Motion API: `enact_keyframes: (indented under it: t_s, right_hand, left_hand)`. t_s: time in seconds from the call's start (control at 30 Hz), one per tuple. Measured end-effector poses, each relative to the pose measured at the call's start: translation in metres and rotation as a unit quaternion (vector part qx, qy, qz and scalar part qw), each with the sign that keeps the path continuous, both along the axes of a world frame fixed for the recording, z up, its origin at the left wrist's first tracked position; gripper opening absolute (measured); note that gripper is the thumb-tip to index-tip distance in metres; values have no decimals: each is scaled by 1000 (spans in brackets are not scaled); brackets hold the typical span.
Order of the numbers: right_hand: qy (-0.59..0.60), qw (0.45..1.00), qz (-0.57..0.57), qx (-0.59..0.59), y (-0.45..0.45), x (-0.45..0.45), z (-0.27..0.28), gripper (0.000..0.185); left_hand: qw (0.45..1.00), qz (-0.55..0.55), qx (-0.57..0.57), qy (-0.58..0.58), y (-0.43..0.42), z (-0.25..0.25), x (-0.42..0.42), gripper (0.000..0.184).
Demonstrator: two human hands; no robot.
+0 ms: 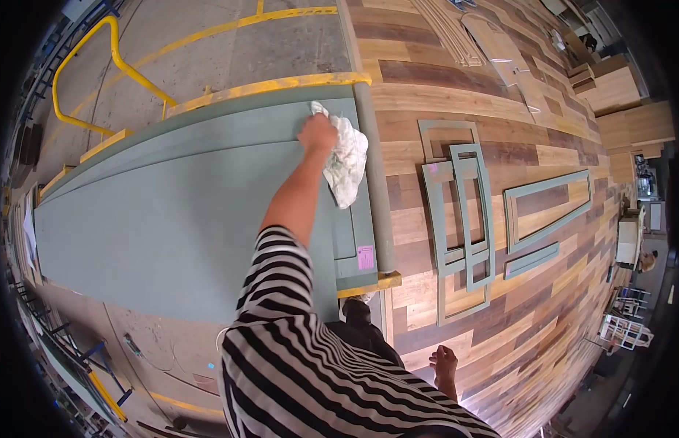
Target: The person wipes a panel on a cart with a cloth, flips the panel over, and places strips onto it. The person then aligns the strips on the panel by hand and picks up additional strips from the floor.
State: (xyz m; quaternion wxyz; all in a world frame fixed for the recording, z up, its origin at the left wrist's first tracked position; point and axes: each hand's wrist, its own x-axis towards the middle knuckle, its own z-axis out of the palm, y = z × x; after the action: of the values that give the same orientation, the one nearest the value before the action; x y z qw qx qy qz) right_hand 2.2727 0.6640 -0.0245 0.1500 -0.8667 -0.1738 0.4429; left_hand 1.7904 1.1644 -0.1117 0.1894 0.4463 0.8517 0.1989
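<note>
My left hand (317, 134) is closed around a bunched white cloth (347, 162), pressed against the surface of a grey-green panel (193, 212). Part of the cloth hangs loose toward the panel's right end. Beneath and beside that large panel lie more grey-green pieces; one, with a framed edge, carries a pink label (365, 258). Down at my side, at the lower right, my right hand (443, 363) hangs over the wood-patterned floor. Its fingers are loosely curled and slightly apart, with nothing visible in them.
A yellow-edged support (274, 86) with a roller (374, 182) along its right end bears the panels. A bent yellow rail (114, 45) rises at upper left. Green frames (471, 212) lie on the wood-patterned floor (405, 95) to the right. Wooden boards (449, 33) lie farther off.
</note>
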Motion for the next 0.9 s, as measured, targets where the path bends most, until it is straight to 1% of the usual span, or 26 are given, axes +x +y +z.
enact_keyframes:
  t_s: [0.03, 0.1, 0.13, 0.17, 0.23, 0.27, 0.33, 0.4, 0.43, 0.47, 0.5, 0.53, 0.57, 0.6, 0.67, 0.7, 0.73, 0.77, 0.83, 0.87, 0.9]
  right_hand:
    - [-1, 1000, -1, -4, 0, -3, 3, 34]
    - [0, 1000, -7, -16, -4, -8, 6, 34]
    - [5, 1000, -12, -21, -6, -11, 4, 33]
    - [10, 1000, -13, -26, -7, -15, 2, 32]
    - [17, 999, -15, -31, -7, -21, -1, 32]
    - [24, 999, -17, -35, -7, -24, -2, 31]
    - [30, 999, -15, -26, -6, -24, -5, 30]
    - [28, 999, -10, -20, 2, -23, -7, 30]
    - [31, 999, -23, -16, 6, -25, -5, 30]
    - [35, 999, -6, -20, 12, -24, -6, 30]
    - [33, 999, 5, -26, 12, -21, -6, 31]
    - [21, 999, 33, -29, 17, -25, -3, 31]
    - [20, 998, 38, -36, 18, -29, 2, 30]
    - [22, 998, 42, -34, 21, -29, 2, 30]
    - [33, 997, 63, -36, 19, -29, -7, 30]
    - [42, 995, 89, -36, 19, -29, -10, 31]
    - [48, 992, 106, -55, 19, -25, -20, 31]
    - [42, 986, 156, -40, 21, -26, -22, 31]
    - [33, 982, 183, -39, 39, -31, -28, 32]
    - [29, 979, 196, -38, 51, -38, -28, 32]
    - [34, 973, 226, -37, 56, -40, -31, 33]
  left_hand:
    - [1000, 0, -3, -2, 2, -8, 16, 20]
    - [988, -50, 50, 137, 4, -27, 41, 30]
    - [995, -55, 22, 78, 3, -16, 40, 37]
    - [995, -55, 22, 77, 4, -8, 39, 37]
    - [999, -27, -18, 4, 4, 4, 34, 33]
    - [999, -25, -19, 6, 4, 6, 32, 33]
    - [996, 5, -5, -94, 10, 13, 33, 30]
    - [999, 14, 36, -35, 6, 0, 41, 27]
    - [999, 21, 37, 10, 10, -20, 40, 23]
    - [983, 70, 119, 121, 12, -41, 48, 17]
    - [996, 68, 40, 41, 6, -11, 45, 21]
    - [998, 54, 20, 19, 7, -5, 41, 22]
    - [999, 35, 11, -13, 6, 2, 38, 23]
    - [999, 39, 5, -10, -2, -4, 35, 23]
    - [998, -61, -22, -17, 1, -3, 13, 26]
    - [997, -63, -20, -41, -1, 2, 8, 27]
    - [993, -78, -68, -62, 2, 10, 3, 29]
    - [986, -93, -114, -85, 5, 25, -2, 30]
    - [974, -180, -128, -52, -7, 56, 11, 33]
    - [937, -257, -78, -224, -6, 56, 22, 31]
    - [862, -326, -33, -386, -17, 50, 32, 29]
